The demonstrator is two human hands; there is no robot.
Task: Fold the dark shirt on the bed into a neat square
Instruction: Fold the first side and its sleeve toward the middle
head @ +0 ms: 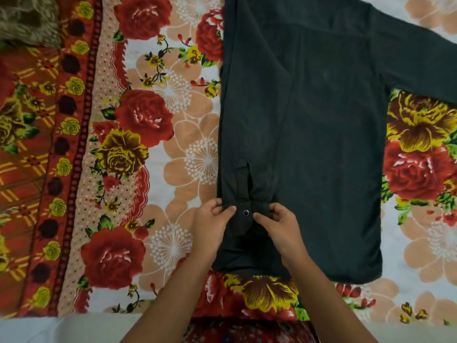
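The dark shirt (309, 134) lies flat on the floral bedspread (173, 149), its left sleeve folded down over the body. Near its hem, the left hand (210, 226) and right hand (279, 229) pinch the cuff (244, 216) either side of its snap button (246, 212).

One shirt (309, 134), spread beyond the hands. Two hands: left (210, 225) and right (279, 226), one either side of a single snap (246, 212). One floral sheet (173, 157) beneath. One brown cloth (27, 18), far up-left.
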